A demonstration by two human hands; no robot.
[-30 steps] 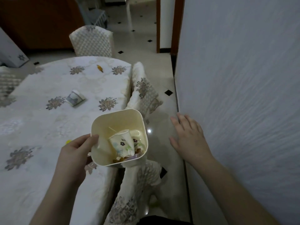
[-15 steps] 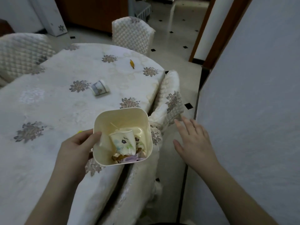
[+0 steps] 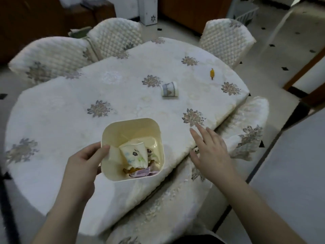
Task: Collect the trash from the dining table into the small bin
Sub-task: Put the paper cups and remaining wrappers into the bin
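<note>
Home dining room. Oval dining table (image 3: 105, 95) under cream floral-embroidered tablecloth; quilted, slip-covered chairs (image 3: 226, 39) pushed in around it. Pale tiled floor (image 3: 290, 37) with small black diamond insets. Dark wooden cabinet (image 3: 191, 11) along far wall, possibly a sideboard; view dim.

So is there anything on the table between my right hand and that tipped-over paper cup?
Nothing visible. The right hand hovers open over the table's near edge, and only bare tablecloth lies between it and the paper cup. The orange scrap lies farther off, to the cup's right.
</note>
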